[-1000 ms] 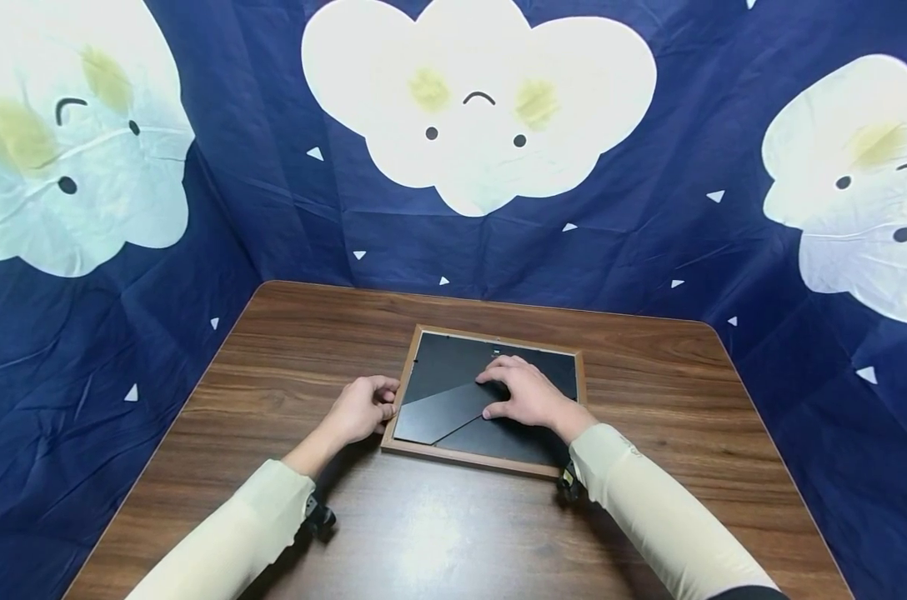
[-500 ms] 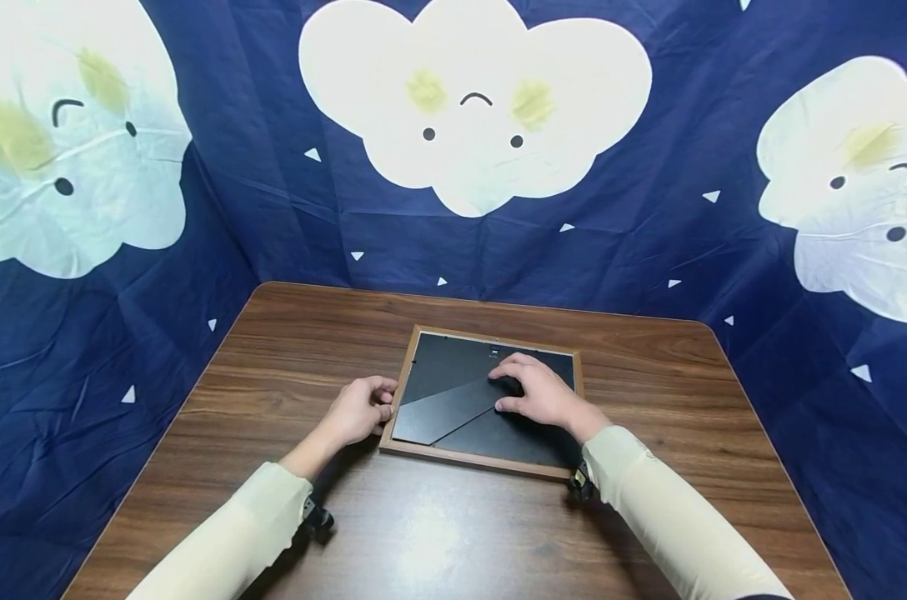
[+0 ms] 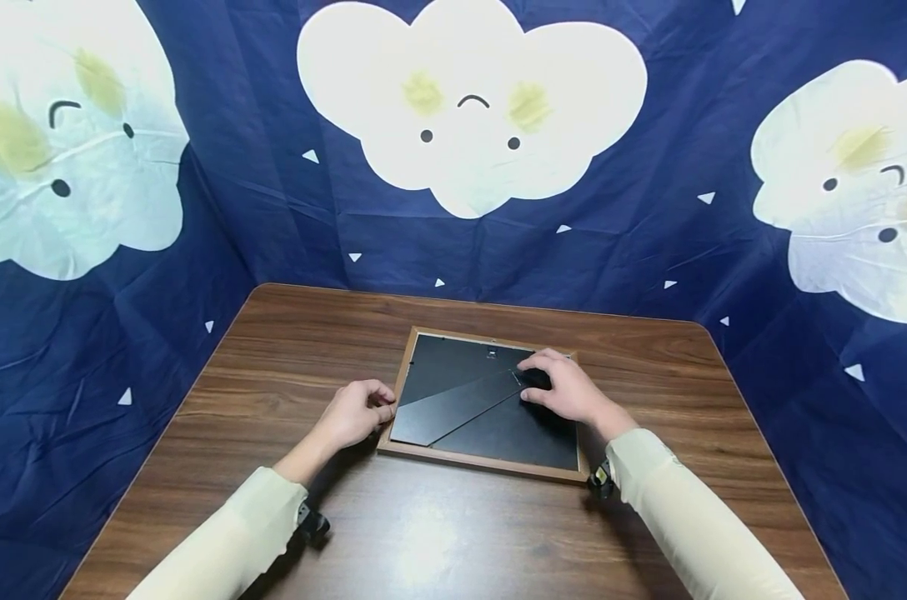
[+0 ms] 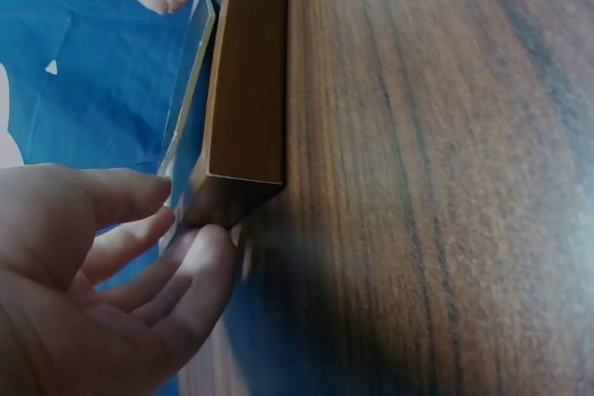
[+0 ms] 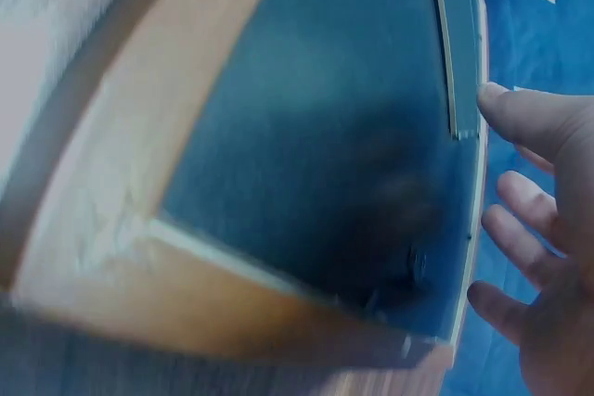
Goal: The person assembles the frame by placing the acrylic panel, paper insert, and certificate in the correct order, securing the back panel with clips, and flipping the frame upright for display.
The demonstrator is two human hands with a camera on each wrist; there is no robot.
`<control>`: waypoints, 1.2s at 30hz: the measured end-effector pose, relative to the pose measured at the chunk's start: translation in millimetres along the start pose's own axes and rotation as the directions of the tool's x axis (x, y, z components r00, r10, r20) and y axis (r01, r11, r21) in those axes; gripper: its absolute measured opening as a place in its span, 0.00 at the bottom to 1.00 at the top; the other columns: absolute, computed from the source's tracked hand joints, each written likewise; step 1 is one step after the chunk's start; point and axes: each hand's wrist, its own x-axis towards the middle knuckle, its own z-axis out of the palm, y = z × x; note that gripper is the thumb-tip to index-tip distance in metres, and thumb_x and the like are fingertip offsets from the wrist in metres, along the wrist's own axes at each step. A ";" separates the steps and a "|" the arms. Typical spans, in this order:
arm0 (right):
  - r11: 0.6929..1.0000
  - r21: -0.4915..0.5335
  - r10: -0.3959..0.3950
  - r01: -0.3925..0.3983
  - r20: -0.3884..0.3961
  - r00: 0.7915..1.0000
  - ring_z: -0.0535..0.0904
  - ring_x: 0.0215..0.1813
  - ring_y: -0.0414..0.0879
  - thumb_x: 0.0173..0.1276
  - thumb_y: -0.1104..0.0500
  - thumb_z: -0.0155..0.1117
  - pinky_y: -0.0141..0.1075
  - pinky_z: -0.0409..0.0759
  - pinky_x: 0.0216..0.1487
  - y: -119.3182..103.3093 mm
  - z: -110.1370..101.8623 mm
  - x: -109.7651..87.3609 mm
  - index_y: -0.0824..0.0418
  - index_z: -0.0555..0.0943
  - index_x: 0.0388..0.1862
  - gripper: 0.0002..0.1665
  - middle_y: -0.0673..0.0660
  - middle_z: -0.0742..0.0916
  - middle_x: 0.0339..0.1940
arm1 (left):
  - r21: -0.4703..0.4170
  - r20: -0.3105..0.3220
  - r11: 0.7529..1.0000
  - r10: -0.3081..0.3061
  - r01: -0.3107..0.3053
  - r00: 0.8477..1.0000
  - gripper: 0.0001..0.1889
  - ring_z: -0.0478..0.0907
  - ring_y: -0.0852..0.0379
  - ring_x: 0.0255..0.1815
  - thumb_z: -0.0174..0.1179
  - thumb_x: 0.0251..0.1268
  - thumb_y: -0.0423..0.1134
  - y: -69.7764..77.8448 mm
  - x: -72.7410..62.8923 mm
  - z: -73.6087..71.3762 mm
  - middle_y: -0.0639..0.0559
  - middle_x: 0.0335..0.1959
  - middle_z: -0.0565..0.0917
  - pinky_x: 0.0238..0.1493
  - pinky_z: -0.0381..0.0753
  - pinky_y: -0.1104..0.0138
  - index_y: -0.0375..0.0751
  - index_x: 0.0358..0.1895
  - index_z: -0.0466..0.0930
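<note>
A wooden picture frame (image 3: 483, 464) lies face down on the table, its black backing board (image 3: 446, 360) upward. Across the board slants a black stand leg (image 3: 457, 406), its wide end at the lower left. At the frame's left edge, my left hand (image 3: 352, 412) holds the side with bent fingers. The left wrist view shows its thumb by the end of the leg, near the frame corner (image 4: 246, 136). Over the leg's hinged end hovers my right hand (image 3: 569, 393), thumb and fingers apart. In the right wrist view, the right hand (image 5: 557, 210) has nothing between its fingers.
The wood-grain table (image 3: 303, 333) reaches out around the frame on all sides. Behind it and at both sides hangs a dark blue cloth (image 3: 273, 217) with white cloud faces (image 3: 472, 100). A small metal hanger (image 3: 493, 352) sits at the board's far edge.
My right hand has slid to the right along the stand leg, uncovering more of it and its hinge. The left hand stays at the frame's left edge.
</note>
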 end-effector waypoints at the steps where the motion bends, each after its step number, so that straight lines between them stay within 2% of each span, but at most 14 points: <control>1: 1.000 0.001 0.007 -0.007 -0.013 1.000 0.78 0.65 0.58 0.66 0.55 0.75 0.60 0.71 0.68 2.8 -1.0 -0.5 0.59 0.82 0.62 0.27 0.58 0.84 0.60 | 0.013 0.000 1.000 0.003 -0.003 1.000 0.06 0.79 0.62 0.27 0.67 0.63 0.37 0.1 -0.3 -0.1 0.54 0.34 0.87 0.40 0.79 0.63 0.44 0.42 0.87; 3: 1.000 0.008 0.023 -0.023 -0.037 0.999 0.79 0.65 0.59 0.66 0.55 0.74 0.60 0.72 0.68 8.8 -3.1 -0.9 0.60 0.83 0.62 0.26 0.58 0.84 0.59 | 0.022 0.005 1.000 0.003 -0.003 1.000 0.06 0.79 0.62 0.28 0.67 0.64 0.38 0.7 -0.9 -0.2 0.55 0.34 0.87 0.41 0.79 0.62 0.45 0.42 0.88; 10: 0.995 0.029 0.097 -0.095 -0.110 0.989 0.81 0.59 0.58 0.67 0.55 0.72 0.55 0.77 0.63 33.5 -10.5 1.2 0.63 0.83 0.60 0.24 0.61 0.85 0.57 | 0.062 0.007 0.997 0.037 -0.037 0.999 0.05 0.81 0.57 0.40 0.66 0.66 0.39 2.9 -2.5 -0.9 0.54 0.39 0.88 0.49 0.80 0.56 0.47 0.41 0.89; 13: 0.991 0.026 0.132 -0.130 -0.117 0.984 0.81 0.56 0.58 0.68 0.55 0.71 0.54 0.77 0.59 41.9 -15.2 1.3 0.63 0.83 0.60 0.23 0.62 0.85 0.56 | 0.059 0.018 0.997 0.040 -0.041 0.999 0.05 0.80 0.57 0.40 0.66 0.66 0.38 3.3 -3.6 -2.2 0.54 0.40 0.88 0.50 0.80 0.56 0.48 0.41 0.89; 19: 0.981 0.019 0.196 -0.195 -0.109 0.975 0.80 0.55 0.59 0.71 0.55 0.69 0.55 0.77 0.59 55.6 -22.6 -0.1 0.62 0.83 0.60 0.22 0.63 0.84 0.56 | 0.065 0.029 0.997 0.041 -0.043 0.999 0.05 0.79 0.59 0.37 0.65 0.66 0.38 4.0 -5.5 -3.7 0.55 0.39 0.88 0.48 0.79 0.57 0.48 0.41 0.89; 26: 0.973 0.026 0.231 -0.230 -0.134 0.964 0.80 0.58 0.63 0.71 0.56 0.68 0.58 0.76 0.62 65.8 -25.8 -3.8 0.64 0.82 0.60 0.22 0.67 0.83 0.58 | 0.020 0.076 0.999 0.037 -0.038 0.996 0.10 0.79 0.62 0.21 0.65 0.67 0.40 6.3 -7.5 -2.9 0.56 0.30 0.84 0.45 0.79 0.60 0.44 0.48 0.86; 29: 0.969 0.032 0.249 -0.247 -0.126 0.960 0.80 0.59 0.63 0.72 0.56 0.67 0.59 0.75 0.62 70.5 -26.5 -4.2 0.65 0.81 0.62 0.23 0.67 0.83 0.58 | 0.013 0.092 0.999 0.044 -0.045 0.995 0.10 0.78 0.62 0.17 0.65 0.67 0.39 7.5 -8.2 -2.5 0.55 0.29 0.84 0.43 0.79 0.61 0.43 0.48 0.86; 36: 0.951 0.057 0.309 -0.305 -0.082 0.947 0.82 0.56 0.61 0.75 0.55 0.64 0.57 0.77 0.61 75.2 -25.1 -1.9 0.67 0.78 0.65 0.25 0.66 0.86 0.55 | 0.025 0.092 0.998 0.048 -0.050 0.995 0.08 0.78 0.63 0.21 0.66 0.66 0.37 8.1 -9.1 -2.9 0.54 0.36 0.86 0.40 0.79 0.63 0.44 0.46 0.87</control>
